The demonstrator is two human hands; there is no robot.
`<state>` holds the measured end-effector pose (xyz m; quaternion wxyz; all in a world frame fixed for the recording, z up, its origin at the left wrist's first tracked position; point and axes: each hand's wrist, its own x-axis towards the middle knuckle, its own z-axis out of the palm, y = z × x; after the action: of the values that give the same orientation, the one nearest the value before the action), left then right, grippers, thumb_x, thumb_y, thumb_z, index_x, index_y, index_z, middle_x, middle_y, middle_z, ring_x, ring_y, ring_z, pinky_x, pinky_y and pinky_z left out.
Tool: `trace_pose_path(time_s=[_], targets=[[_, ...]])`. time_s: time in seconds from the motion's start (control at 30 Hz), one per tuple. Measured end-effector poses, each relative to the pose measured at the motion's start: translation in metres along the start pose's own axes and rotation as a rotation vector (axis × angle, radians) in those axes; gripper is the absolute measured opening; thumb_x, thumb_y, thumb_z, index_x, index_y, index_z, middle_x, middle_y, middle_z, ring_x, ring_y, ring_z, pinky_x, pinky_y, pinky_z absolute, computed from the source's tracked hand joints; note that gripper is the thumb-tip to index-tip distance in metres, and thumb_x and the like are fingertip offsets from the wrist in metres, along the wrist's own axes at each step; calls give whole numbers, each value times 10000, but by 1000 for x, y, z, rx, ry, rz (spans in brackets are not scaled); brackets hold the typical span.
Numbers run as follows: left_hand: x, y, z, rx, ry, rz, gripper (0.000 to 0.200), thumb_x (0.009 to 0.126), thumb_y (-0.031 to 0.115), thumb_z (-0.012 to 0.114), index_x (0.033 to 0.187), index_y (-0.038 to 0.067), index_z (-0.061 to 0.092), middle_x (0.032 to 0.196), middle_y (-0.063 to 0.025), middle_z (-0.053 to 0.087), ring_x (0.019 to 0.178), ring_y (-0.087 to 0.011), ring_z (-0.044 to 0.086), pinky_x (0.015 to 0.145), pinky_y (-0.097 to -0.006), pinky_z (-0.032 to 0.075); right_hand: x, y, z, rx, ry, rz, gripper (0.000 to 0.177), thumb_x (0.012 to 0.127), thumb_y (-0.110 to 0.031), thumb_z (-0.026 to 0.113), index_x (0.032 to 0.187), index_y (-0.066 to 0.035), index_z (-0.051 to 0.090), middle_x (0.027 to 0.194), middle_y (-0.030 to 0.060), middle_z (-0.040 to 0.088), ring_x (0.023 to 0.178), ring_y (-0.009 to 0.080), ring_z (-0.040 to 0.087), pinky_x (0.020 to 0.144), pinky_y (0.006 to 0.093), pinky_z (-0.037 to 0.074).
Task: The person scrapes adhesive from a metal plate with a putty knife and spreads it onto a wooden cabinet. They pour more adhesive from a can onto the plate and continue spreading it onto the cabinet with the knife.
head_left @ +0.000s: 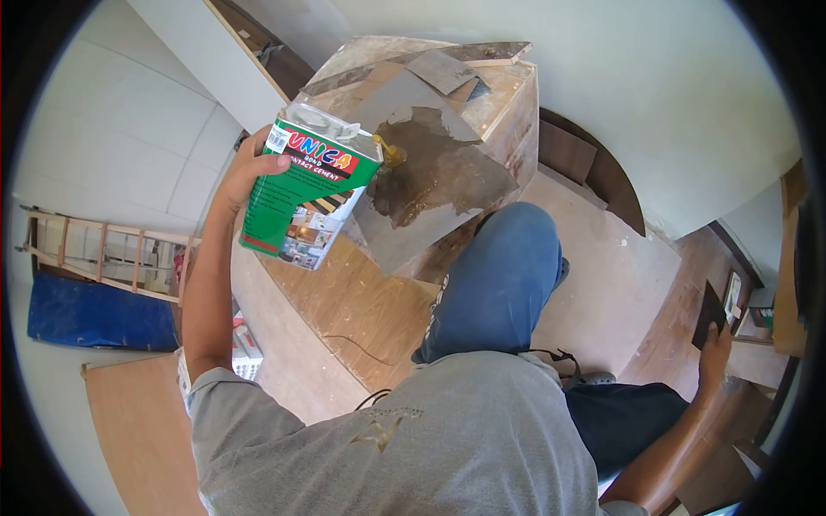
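Observation:
My left hand [254, 165] grips a green tin of contact cement [311, 191] and holds it tilted. Amber glue [391, 155] runs from its spout onto a grey laminate sheet [404, 228]. A wet brown pool of glue [439, 176] spreads over the middle of that sheet. The sheet lies on a worn wooden box [508, 112]. Far out at the right, my right hand [714, 340] holds a small dark flat scraper [708, 311], well away from the sheet. My bent knee in blue jeans [499, 275] rests against the box.
A curved plywood panel [344, 301] lies on the floor below the box. A wooden ladder [103, 258] and blue tarp [95, 314] are at left. Dark board offcuts [594, 168] lean by the white wall. More wooden boards [138, 430] lie at bottom left.

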<state>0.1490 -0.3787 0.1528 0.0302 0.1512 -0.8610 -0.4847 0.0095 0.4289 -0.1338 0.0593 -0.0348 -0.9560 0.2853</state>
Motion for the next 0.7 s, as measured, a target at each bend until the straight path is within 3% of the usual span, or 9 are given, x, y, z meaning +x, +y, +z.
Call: trace_pose_path(time_s=[0.13,0.23,0.3,0.7], targets=[[2,-2,-3,32,-5,27,686,713,359,775,1260,-18,605,1136,-117,694,1030,-186,652,962,-312,493,1,-30,5,-64,-72,-44,400,1047,-177,492,1312,121,530,1249,317,623,1183,434,591,1029,437,426],[1,-1,-3,56,-10,31,668,717,368,776,1240,-16,617,1132,-112,693,1023,-180,648,956,-305,489,1,-33,5,-22,-57,-52,381,1053,-226,492,1283,68,568,1195,275,644,1124,421,600,987,439,438],[1,-1,-3,59,-7,28,664,718,374,777,1233,-15,621,1130,-111,693,1020,-178,646,951,-302,489,0,-49,-2,38,-117,-5,418,1051,-179,486,1345,118,510,1289,318,607,1230,439,569,1050,433,416],[3,-1,-3,78,1,28,720,707,389,787,1269,-24,607,1147,-124,688,1043,-191,640,964,-302,478,-3,-42,1,37,-76,-65,378,1045,-150,483,1328,96,528,1250,309,621,1178,440,585,1023,431,424]])
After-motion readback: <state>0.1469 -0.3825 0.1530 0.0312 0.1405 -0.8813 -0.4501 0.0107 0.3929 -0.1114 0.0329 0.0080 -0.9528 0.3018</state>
